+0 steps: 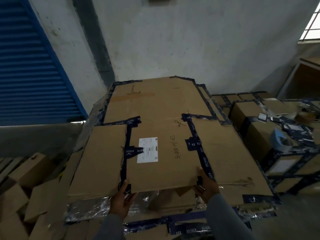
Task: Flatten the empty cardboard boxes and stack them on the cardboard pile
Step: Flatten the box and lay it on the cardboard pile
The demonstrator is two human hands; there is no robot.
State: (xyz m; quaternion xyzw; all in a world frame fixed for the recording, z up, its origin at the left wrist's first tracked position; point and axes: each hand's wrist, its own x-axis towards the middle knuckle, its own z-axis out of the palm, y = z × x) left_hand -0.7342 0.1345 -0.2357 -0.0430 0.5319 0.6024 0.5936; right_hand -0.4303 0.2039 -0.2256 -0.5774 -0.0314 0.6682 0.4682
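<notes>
A large flattened cardboard box (166,135) with dark blue tape, a white label and handwriting lies spread over the cardboard pile (155,203) in front of me. My left hand (121,200) grips its near edge at the left, fingers curled under and thumb on top. My right hand (206,186) grips the same near edge further right, thumb on top. The near edge is lifted slightly off the sheets below. Silvery plastic film shows under the pile's front.
Small brown boxes (29,187) are heaped at the lower left. Taped closed boxes (259,122) with loose tape scraps and a tape roll stand at the right. A blue shutter (31,66) and a grey wall (173,40) rise behind the pile.
</notes>
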